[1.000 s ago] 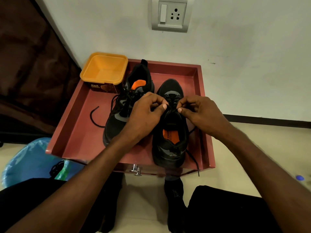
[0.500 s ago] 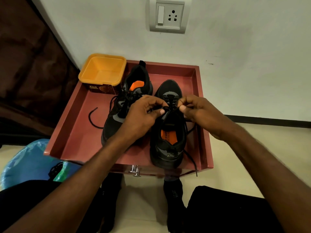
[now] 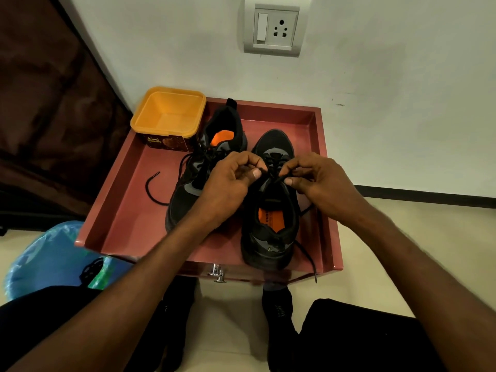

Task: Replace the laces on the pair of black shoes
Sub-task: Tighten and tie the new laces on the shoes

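At the centre of the frame, the thumb and fingers [image 3: 257, 173] of the left hand [image 3: 228, 183] pinch a black lace [image 3: 273, 179] above the tongue of the right-side black shoe [image 3: 269, 226]. The right hand [image 3: 319, 183] mirrors it from the right, its curled fingers pinching the same lace just beside the left thumb. The short stretch of lace between the two hands runs across the eyelet area of this shoe, whose toe points toward the upper edge of the frame and whose orange insole shows at the heel opening. A free end of the lace trails from the shoe's right side down past the lower edge of the red tray [image 3: 128, 210].

Immediately left of it, partly covered by the left hand, lies the second black shoe [image 3: 188, 189], pointing the opposite way, with its heel and orange insole toward the wall. A loose lace end [image 3: 151, 189] curves from this shoe onto the tray floor at centre left.

Both shoes rest in the red tray, which has a metal latch [image 3: 218, 273] on its near edge. An open orange plastic tub [image 3: 169, 116] sits on the tray's upper left corner. A wall socket with switch [image 3: 272, 29] is mounted on the white wall at top centre. A blue plastic bag [image 3: 45, 259] lies at lower left.
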### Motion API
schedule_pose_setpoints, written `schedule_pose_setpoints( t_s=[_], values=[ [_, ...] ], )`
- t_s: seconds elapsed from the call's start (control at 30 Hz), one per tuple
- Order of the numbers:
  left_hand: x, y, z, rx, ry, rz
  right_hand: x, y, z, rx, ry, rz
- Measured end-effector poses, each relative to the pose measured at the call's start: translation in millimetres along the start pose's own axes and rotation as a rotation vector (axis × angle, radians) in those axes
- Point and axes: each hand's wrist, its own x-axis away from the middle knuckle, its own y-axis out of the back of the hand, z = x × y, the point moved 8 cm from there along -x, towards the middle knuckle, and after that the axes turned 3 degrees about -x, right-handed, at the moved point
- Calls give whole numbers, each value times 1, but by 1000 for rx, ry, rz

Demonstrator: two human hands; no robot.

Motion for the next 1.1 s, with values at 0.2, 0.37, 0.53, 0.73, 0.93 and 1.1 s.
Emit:
schedule_pose_setpoints(
  t_s=[0.2,0.37,0.53,0.73,0.93,1.1],
  values=[
    [0,-2,-2,-16,1,11,-1,4,-3,-117,-62,-19],
    [-1,-4,0,-74,28,3,6,-1,-8,-371,-190,88],
    [1,-3,1,-34,45,-11,6,-2,-7,-386,-197,77],
    [3,0,3,-141,65,64,7,5,1,-210,-169,126],
    [13,3,-4,-426,-45,162,18,9,-7,-1,-251,235],
    [16,6,-13,-427,-14,175,19,8,2,203,-188,194]
  ],
)
